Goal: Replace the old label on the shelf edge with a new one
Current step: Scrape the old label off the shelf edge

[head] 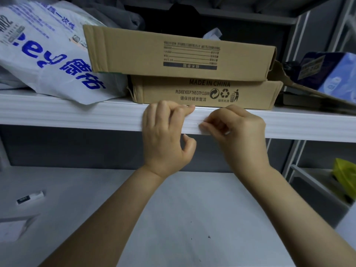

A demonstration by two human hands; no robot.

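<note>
Left hand (pixel 165 132) braces on the white shelf edge (pixel 77 116), fingers curled over its top, thumb loose below. Right hand (pixel 238 132) pinches its fingertips (pixel 204 126) at the strip's face just beside; whether they hold the label I cannot tell, white on white. Likely the peeling step: next needs a lifted corner, then a steady pull

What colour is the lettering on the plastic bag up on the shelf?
Blue, printed on a white plastic bag; the head view shows it clearly.
</note>
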